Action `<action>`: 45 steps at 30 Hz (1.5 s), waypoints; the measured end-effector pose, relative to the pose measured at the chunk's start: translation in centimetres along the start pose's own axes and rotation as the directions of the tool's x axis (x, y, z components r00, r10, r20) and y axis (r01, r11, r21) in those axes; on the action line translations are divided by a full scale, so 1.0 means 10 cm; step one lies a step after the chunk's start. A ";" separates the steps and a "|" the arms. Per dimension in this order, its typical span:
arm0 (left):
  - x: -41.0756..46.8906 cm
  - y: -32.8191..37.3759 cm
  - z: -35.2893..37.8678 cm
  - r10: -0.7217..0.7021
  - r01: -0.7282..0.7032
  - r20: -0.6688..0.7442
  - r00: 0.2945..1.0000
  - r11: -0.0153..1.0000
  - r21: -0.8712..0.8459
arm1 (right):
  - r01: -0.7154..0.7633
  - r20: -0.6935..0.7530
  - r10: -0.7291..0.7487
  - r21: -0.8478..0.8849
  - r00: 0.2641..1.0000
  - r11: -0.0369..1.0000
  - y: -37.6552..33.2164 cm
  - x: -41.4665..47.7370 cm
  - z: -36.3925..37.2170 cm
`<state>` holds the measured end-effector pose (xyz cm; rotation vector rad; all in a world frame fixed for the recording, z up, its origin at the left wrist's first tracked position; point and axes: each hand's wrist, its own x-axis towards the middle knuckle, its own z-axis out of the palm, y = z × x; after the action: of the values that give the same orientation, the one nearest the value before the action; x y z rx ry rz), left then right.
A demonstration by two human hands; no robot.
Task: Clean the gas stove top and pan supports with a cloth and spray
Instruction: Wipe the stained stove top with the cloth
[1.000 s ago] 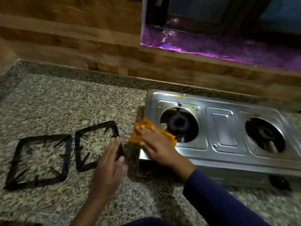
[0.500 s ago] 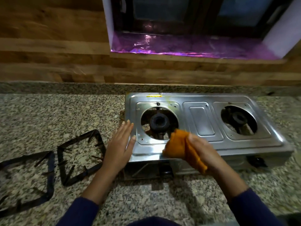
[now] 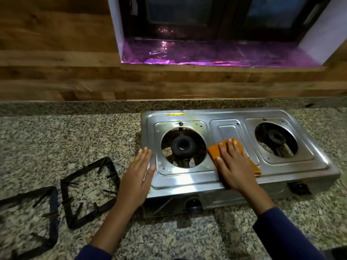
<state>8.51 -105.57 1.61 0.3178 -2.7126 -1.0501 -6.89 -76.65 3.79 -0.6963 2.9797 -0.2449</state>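
We observe a two-burner steel gas stove (image 3: pixel 187 182) on a speckled granite counter (image 3: pixel 65 139), set against a wood-panelled wall (image 3: pixel 56 76); both burner wells are uncovered. The right hand (image 3: pixel 231 165) lies flat, palm down, fingers extended and close together, pressing a folded orange cloth (image 3: pixel 214 150) onto the stove top between the left burner (image 3: pixel 181 146) and the right burner (image 3: pixel 275 136); the cloth covers part of the raised centre panel, and one corner projects from under the hand toward the front right. The left hand (image 3: pixel 138 178) is open and holds nothing; it rests flat at the stove's left edge, thumb on the steel. The two hands are well apart. Two black square pan supports (image 3: pixel 88 192) lie side by side on the counter, left of the stove; the farther one (image 3: pixel 37 220) is partly cut off by the frame. Two control knobs (image 3: pixel 193 204) show on the front face.
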 end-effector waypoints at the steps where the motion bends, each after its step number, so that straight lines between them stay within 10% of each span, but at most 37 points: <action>1: -0.01 0.01 0.01 0.003 -0.003 -0.005 1.000 1.000 -0.014 | -0.045 -0.021 0.045 -0.018 0.999 0.999 0.02 0.10 0.01; 7: -0.02 0.04 0.01 -0.001 0.000 -0.014 1.000 0.998 -0.059 | -0.182 -0.064 0.181 -0.016 0.981 0.983 -0.18 1.26 0.02; 13: -0.01 0.02 0.01 -0.001 0.000 -0.023 1.000 0.997 -0.082 | -0.011 -0.008 0.011 0.034 1.000 0.999 -1.13 2.01 0.09; 23: -0.01 0.03 0.03 -0.117 0.092 -0.065 0.991 0.948 -0.304 | 0.284 0.093 -0.291 0.083 0.952 0.955 -2.59 1.71 0.30; 33: -0.33 -0.06 -0.28 -0.307 0.217 -0.150 0.940 0.876 -0.432 | 0.211 0.054 -0.217 0.096 0.975 0.973 -2.49 0.93 0.29; 38: -0.38 0.02 -0.42 -0.376 0.230 -0.195 0.906 0.824 -0.518 | 0.618 0.002 -0.620 0.075 0.785 0.783 -2.25 -0.19 0.46; 45: -0.49 0.19 -0.47 -0.349 0.224 -0.179 0.920 0.842 -0.491 | 0.788 -0.188 -0.776 -0.019 0.602 0.616 -1.93 -0.69 0.67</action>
<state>14.27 -105.82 5.69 0.7372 -2.1320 -1.5690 8.38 -91.55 0.69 -2.0509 2.5503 -0.4604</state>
